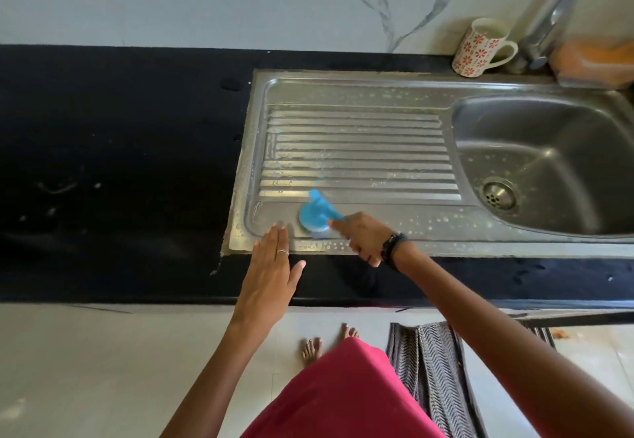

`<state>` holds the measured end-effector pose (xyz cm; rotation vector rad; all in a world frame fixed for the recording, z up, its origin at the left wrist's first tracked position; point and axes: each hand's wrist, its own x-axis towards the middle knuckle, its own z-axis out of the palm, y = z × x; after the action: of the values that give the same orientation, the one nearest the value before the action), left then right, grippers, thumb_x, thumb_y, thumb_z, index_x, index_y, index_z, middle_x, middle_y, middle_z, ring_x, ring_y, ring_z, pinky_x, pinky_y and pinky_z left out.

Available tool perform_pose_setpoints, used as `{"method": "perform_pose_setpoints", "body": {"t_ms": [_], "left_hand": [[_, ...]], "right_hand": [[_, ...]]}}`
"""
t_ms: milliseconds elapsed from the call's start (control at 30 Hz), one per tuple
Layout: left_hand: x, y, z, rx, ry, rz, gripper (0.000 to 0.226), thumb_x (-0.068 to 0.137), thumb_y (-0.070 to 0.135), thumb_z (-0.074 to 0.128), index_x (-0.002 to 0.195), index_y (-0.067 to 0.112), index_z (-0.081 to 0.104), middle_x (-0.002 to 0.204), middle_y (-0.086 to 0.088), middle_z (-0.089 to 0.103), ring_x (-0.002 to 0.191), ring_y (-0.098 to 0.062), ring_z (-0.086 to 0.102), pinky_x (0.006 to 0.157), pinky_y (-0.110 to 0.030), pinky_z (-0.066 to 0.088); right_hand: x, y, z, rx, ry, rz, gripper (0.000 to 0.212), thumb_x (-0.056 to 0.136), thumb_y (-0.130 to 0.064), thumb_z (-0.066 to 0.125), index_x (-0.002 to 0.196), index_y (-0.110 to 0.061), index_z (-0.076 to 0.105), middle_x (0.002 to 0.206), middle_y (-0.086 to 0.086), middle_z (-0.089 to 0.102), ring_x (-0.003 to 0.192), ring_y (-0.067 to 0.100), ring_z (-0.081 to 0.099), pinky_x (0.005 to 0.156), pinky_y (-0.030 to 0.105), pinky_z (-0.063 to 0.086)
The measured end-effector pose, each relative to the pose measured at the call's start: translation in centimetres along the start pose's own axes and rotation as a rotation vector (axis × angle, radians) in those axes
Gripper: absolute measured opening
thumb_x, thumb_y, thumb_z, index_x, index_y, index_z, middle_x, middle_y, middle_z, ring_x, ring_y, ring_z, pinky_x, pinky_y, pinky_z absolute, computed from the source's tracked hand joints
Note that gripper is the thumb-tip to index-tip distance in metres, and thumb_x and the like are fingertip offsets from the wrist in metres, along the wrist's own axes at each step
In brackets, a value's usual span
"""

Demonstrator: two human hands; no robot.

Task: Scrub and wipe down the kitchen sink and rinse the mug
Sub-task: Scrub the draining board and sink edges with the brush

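A steel sink (pixel 377 94) with a ribbed drainboard on the left and a basin (pixel 549 149) on the right sits in a black counter. Soapy droplets cover its rim. My right hand (pixel 363 237) grips the handle of a blue scrub brush (pixel 317 213), whose head presses on the drainboard's front left corner. My left hand (pixel 271 269) lies flat and open on the counter's front, fingertips on the sink's front rim, just left of the brush. A white mug (pixel 480 48) with red flowers stands behind the sink, left of the tap.
A curved steel tap (pixel 562 9) rises at the back right, with an orange plastic container (pixel 593 60) beside it. The black counter (pixel 120 163) stretches left. On the floor below lies a striped mat (pixel 432 369) near my bare feet.
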<state>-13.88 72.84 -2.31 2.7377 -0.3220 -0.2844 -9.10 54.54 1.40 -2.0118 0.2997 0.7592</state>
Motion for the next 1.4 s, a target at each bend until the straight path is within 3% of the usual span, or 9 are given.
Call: {"method": "perform_pose_setpoints", "body": {"t_ms": [100, 267, 400, 567, 767, 967, 1133, 1300, 1400], "left_hand": [[0.4, 0.3, -0.2, 0.014, -0.007, 0.010, 0.066, 0.099, 0.039, 0.028, 0.146, 0.010, -0.008, 0.156, -0.006, -0.009, 0.143, -0.014, -0.009, 0.112, -0.025, -0.009], [0.9, 0.9, -0.1, 0.029, -0.027, 0.019, 0.067, 0.099, 0.039, 0.029, 0.146, 0.010, -0.009, 0.156, -0.007, -0.010, 0.143, -0.014, -0.009, 0.111, -0.025, -0.010], [1.4, 1.3, 0.1, 0.044, -0.054, 0.057, 0.065, 0.099, 0.042, 0.024, 0.138, 0.012, -0.018, 0.152, -0.004, -0.018, 0.140, -0.012, -0.016, 0.111, -0.025, -0.012], [1.6, 1.7, 0.7, 0.040, -0.056, 0.104, 0.067, 0.097, 0.045, 0.025, 0.136, 0.014, -0.019, 0.148, -0.002, -0.022, 0.141, -0.013, -0.014, 0.109, -0.025, -0.013], [2.6, 2.7, 0.8, 0.045, -0.095, 0.127, 0.071, 0.097, 0.045, 0.026, 0.144, 0.009, -0.014, 0.154, -0.007, -0.016, 0.139, -0.011, -0.017, 0.109, -0.024, -0.014], [4.0, 4.6, 0.9, 0.036, -0.091, 0.175, 0.066, 0.099, 0.042, 0.023, 0.141, 0.010, -0.017, 0.155, -0.008, -0.016, 0.142, -0.014, -0.015, 0.108, -0.024, -0.016], [5.3, 6.8, 1.4, 0.044, -0.123, 0.229, 0.064, 0.099, 0.043, 0.021, 0.137, 0.014, -0.021, 0.152, -0.003, -0.023, 0.142, -0.014, -0.018, 0.108, -0.025, -0.018], [7.6, 9.4, 2.4, 0.065, -0.139, 0.248, 0.067, 0.100, 0.041, 0.025, 0.144, 0.011, -0.014, 0.154, -0.005, -0.017, 0.137, -0.010, -0.022, 0.110, -0.027, -0.016], [9.5, 11.6, 3.1, 0.072, -0.170, 0.252, 0.066, 0.099, 0.042, 0.024, 0.141, 0.012, -0.018, 0.154, -0.006, -0.018, 0.137, -0.011, -0.022, 0.111, -0.026, -0.016]], "right_hand": [[1.0, 1.1, -2.1, 0.062, 0.358, -0.021, 0.034, 0.097, -0.031, 0.042, 0.064, -0.022, 0.043, 0.060, 0.000, 0.039, 0.049, 0.013, 0.037, 0.046, 0.027, 0.032], [-1.2, 2.9, -3.0, 0.185, 0.114, 0.128, 0.037, 0.096, -0.034, 0.045, 0.064, -0.017, 0.039, 0.052, -0.002, 0.031, 0.026, 0.004, 0.026, 0.030, 0.010, 0.021], [-1.4, 4.9, -5.3, 0.235, 0.525, 0.112, 0.036, 0.094, -0.035, 0.047, 0.064, -0.016, 0.045, 0.057, 0.001, 0.039, 0.040, 0.012, 0.037, 0.043, 0.026, 0.031], [-4.0, 5.5, -3.5, 0.326, 0.077, 0.206, 0.037, 0.095, -0.039, 0.045, 0.065, -0.019, 0.038, 0.051, -0.004, 0.028, 0.028, 0.005, 0.021, 0.033, 0.009, 0.019], [-3.0, 7.8, -8.1, 0.307, 0.606, 0.168, 0.036, 0.094, -0.036, 0.047, 0.064, -0.016, 0.043, 0.055, 0.001, 0.038, 0.039, 0.012, 0.035, 0.040, 0.022, 0.027], [-3.7, 7.1, -7.7, 0.377, 0.011, 0.292, 0.037, 0.095, -0.040, 0.044, 0.064, -0.020, 0.038, 0.044, -0.009, 0.027, 0.028, 0.003, 0.018, 0.033, 0.007, 0.015], [-1.6, 8.5, -11.6, 0.454, 0.574, 0.225, 0.037, 0.093, -0.039, 0.048, 0.063, -0.018, 0.041, 0.052, -0.002, 0.037, 0.034, 0.009, 0.032, 0.036, 0.019, 0.025], [-2.6, 9.6, -12.3, 0.376, 0.282, 0.268, 0.039, 0.093, -0.038, 0.050, 0.061, -0.018, 0.038, 0.046, -0.005, 0.029, 0.026, 0.005, 0.021, 0.031, 0.010, 0.017], [-2.2, 10.5, -15.9, 0.435, 0.393, 0.269, 0.042, 0.091, -0.042, 0.050, 0.058, -0.018, 0.038, 0.046, -0.005, 0.029, 0.026, 0.005, 0.021, 0.030, 0.013, 0.017]]}}
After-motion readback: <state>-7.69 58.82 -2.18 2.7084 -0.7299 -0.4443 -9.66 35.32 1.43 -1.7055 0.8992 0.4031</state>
